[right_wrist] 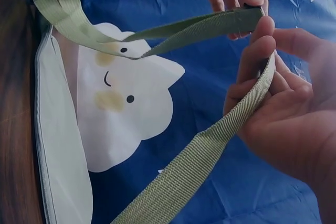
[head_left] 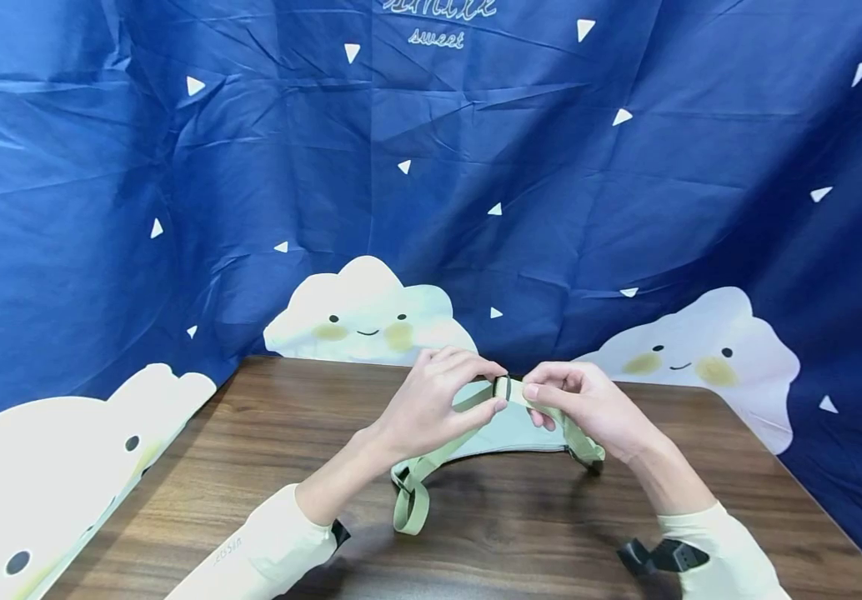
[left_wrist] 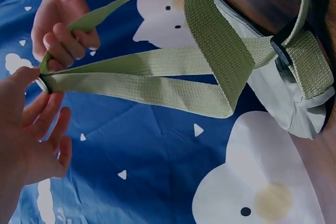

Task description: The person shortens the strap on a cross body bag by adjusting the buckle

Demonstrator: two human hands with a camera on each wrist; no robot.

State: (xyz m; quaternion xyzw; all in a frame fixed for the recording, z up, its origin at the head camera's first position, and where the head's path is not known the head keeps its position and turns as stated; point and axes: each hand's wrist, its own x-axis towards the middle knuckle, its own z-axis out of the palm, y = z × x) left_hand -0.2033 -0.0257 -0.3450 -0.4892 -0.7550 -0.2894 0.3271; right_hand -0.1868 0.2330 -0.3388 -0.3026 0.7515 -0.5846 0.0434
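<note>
A pale mint bag (head_left: 521, 435) lies on the table with its light green webbing strap (left_wrist: 157, 93) drawn up above it. My left hand (head_left: 434, 404) pinches a small dark slide buckle (head_left: 503, 387) between thumb and fingertips, with the webbing running through it. Just to the right, my right hand (head_left: 588, 406) pinches the strap close to the buckle, fingers curled round the webbing. In the right wrist view, the strap (right_wrist: 194, 156) slopes down from the right hand (right_wrist: 294, 100). A doubled length hangs between buckle and bag. Another black buckle (left_wrist: 282, 51) sits at the bag's end.
The brown wooden table (head_left: 251, 467) extends around the bag on both sides. A loop of webbing (head_left: 412, 510) hangs at the bag's left end. Behind the table stands a blue cloth backdrop (head_left: 431, 208) with white clouds and triangles. Each wrist wears a dark strap.
</note>
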